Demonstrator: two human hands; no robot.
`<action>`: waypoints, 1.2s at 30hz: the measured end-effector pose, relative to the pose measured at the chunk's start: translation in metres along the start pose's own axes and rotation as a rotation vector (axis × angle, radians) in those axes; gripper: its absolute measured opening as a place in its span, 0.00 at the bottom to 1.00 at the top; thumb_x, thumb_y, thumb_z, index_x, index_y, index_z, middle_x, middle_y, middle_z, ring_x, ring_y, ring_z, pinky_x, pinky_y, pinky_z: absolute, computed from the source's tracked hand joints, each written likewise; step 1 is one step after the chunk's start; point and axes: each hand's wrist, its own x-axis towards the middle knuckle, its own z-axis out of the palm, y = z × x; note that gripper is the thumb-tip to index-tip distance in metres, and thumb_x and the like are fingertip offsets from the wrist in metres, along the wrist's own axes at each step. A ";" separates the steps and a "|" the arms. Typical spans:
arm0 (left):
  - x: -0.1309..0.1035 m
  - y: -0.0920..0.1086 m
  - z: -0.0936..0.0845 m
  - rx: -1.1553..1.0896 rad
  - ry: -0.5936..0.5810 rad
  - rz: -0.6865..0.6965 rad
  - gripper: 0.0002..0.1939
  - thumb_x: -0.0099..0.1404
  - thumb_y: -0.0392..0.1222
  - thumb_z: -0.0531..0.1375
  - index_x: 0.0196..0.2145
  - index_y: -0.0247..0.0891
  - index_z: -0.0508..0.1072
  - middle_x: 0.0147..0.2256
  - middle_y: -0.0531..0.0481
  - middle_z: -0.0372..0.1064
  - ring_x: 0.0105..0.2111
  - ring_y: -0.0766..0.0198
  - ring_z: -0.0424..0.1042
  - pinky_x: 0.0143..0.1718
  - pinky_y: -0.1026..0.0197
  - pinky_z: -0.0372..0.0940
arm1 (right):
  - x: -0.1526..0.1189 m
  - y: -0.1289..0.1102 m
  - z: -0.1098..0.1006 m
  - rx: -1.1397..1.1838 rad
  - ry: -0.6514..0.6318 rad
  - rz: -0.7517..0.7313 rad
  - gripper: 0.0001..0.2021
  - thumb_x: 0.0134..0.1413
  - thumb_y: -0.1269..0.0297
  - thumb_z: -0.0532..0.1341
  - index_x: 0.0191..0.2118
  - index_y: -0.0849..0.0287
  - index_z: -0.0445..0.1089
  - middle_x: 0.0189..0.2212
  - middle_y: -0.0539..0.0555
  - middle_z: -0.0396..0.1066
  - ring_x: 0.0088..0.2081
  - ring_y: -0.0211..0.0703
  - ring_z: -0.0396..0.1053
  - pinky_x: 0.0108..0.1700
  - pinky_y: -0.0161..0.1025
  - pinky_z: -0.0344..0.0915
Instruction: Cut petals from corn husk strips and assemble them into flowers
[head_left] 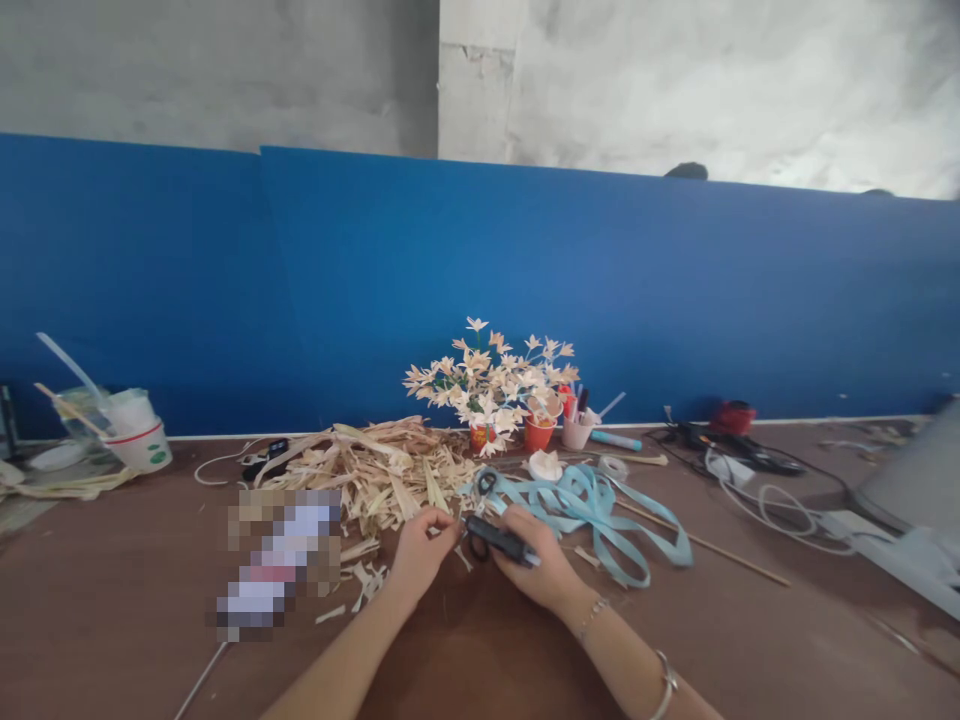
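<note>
My right hand (536, 560) is closed around a dark, elongated hand tool (504, 541) with a pale end; its exact kind is unclear. Just beyond it lie scissors (487, 484) with dark ring handles, partly covered. My left hand (426, 548) is pinched, fingertips close to the tool's left end; whatever is between them is too small to make out. Dry corn husks (390, 462) are heaped beyond my left hand, with small scraps (369, 580) beside it. A tangled light-blue ribbon (600, 500) lies beyond my right hand.
Pale husk flowers (487, 375) stand in red cups (538, 433) at the back. A thin stick (720, 555), white cable (772, 510) and power strip (900, 560) are right. A white tub (140, 447) stands far left; a pixelated object (277, 565) lies nearer. A blue partition (337, 280) closes the back.
</note>
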 end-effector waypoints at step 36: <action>0.000 0.002 -0.001 -0.021 -0.016 -0.016 0.12 0.51 0.48 0.58 0.20 0.37 0.70 0.16 0.57 0.60 0.19 0.67 0.60 0.22 0.66 0.54 | -0.001 0.003 0.001 -0.018 0.005 0.007 0.08 0.40 0.77 0.56 0.25 0.57 0.57 0.26 0.49 0.61 0.29 0.40 0.61 0.30 0.34 0.58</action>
